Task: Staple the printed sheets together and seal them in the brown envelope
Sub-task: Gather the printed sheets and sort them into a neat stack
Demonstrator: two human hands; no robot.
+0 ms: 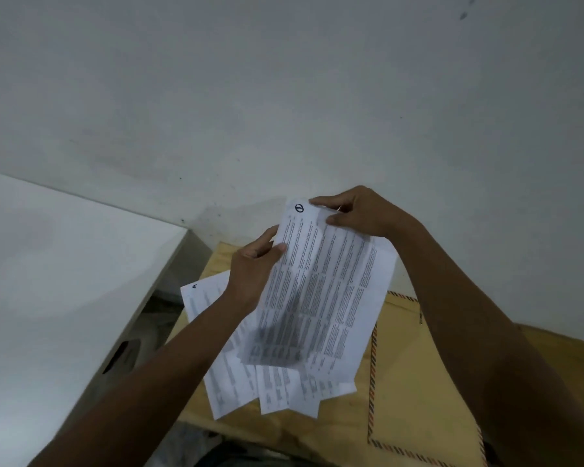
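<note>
Person holds one printed sheet (327,291) lifted above the wooden table (402,399), text facing the camera, a circled mark at its top corner. Left hand (250,274) pinches the sheet's left edge, thumb on the front, fingers behind. Right hand (361,214) pinches the top right corner between thumb and fingertips.

Remaining loose sheets (250,382) lie fanned on the table under the lifted one, not squared; one at the left shows a "4" near its corner. Brown envelope (418,382), with a striped airmail border, lies flat on the table to the right, partly beneath the papers. No stapler in view (possibly out of frame). White cabinet (64,264) stands at left.

Judgement: gathering and ordering stage; nothing stapled yet, envelope untouched.

To do this step well: read the page marks and stack in sequence, all sheets facing one way. Tap the stack's edges on the table so corners line up before stapling. Keep the grip at the edges, light, to avoid creasing. Staple at one top corner, clear of the text.
</note>
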